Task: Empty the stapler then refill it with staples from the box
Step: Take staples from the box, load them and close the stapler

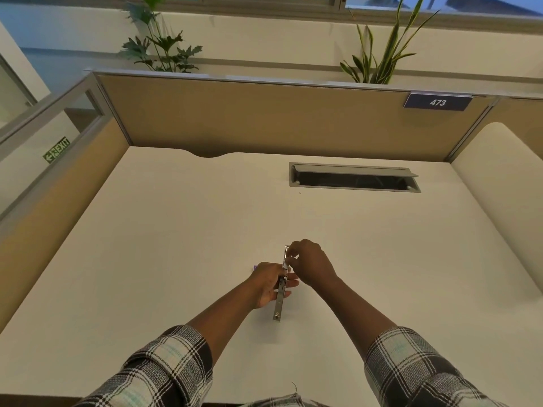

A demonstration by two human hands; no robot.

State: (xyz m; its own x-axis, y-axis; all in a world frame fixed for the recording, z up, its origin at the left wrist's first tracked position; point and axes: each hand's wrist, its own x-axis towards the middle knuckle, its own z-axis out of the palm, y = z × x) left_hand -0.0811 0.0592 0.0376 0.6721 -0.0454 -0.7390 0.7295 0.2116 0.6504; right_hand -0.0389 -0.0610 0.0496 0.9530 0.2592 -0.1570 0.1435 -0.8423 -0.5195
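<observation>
- The left hand (269,284) has its grip closed around the middle of the stapler (280,292), holding it above the desk (176,230), its long metal body pointing away from the person.
- The right hand (310,265) pinches the stapler's far end with its fingertips (291,261); whether it has staples or only the metal part is too small to tell.
- Risk: the pinch is small and the metal slick, so a slip could let a spring-loaded part snap back on a finger.
- Risk: loose staples could scatter over the pale desk and be hard to spot.
- A purple sliver (255,267) behind the left hand may be the box; reaching for it blind could knock it away.
</observation>
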